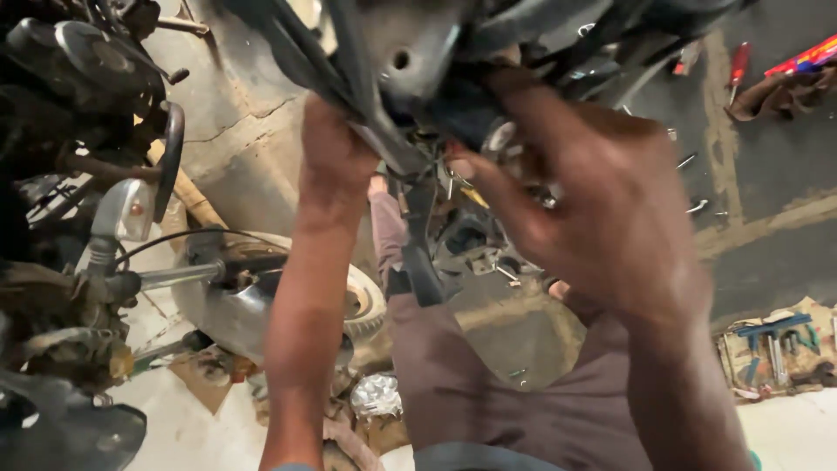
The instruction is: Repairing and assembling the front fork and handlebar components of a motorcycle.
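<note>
Concrete workshop floor (235, 139), left hand (336, 161) gripping black cables (301, 52), right hand (602, 209) fingers curled round metal bracket (418, 52), blurred.

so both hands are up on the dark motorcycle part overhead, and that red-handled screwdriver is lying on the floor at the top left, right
Not quite: the red-handled screwdriver lies at the top right, not the top left, as the head view shows. The rest holds: the left hand and the right hand are both raised to the dark motorcycle part overhead.
</note>
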